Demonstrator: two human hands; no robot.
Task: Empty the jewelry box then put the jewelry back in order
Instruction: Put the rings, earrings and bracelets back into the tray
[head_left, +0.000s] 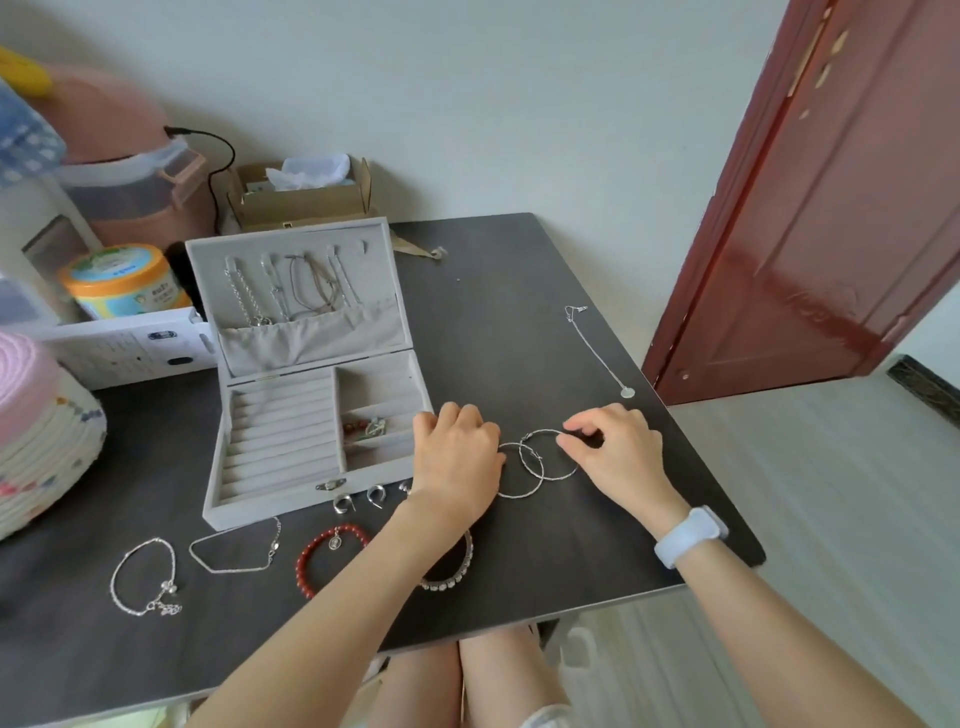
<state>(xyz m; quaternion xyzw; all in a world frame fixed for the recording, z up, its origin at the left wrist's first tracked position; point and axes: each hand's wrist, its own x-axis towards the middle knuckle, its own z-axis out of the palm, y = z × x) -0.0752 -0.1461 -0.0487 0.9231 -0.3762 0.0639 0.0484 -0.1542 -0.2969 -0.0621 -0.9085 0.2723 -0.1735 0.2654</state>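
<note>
The jewelry box (311, 415) was light grey inside and out, sitting on a dark charcoal table (519, 291). Near edge had a red bead bracelet (324, 553), silver hoops (535, 462) to the right. Far left, an orange-lidded tub (122, 280); reddish-brown door (831, 208) right.

No text can be read with certainty. The orange-lidded jar (122, 283) at the desk's far left edge carries a label with print too blurred to make out. The white box (130, 351) lying just in front of it bears small dark markings, likewise illegible.
</note>
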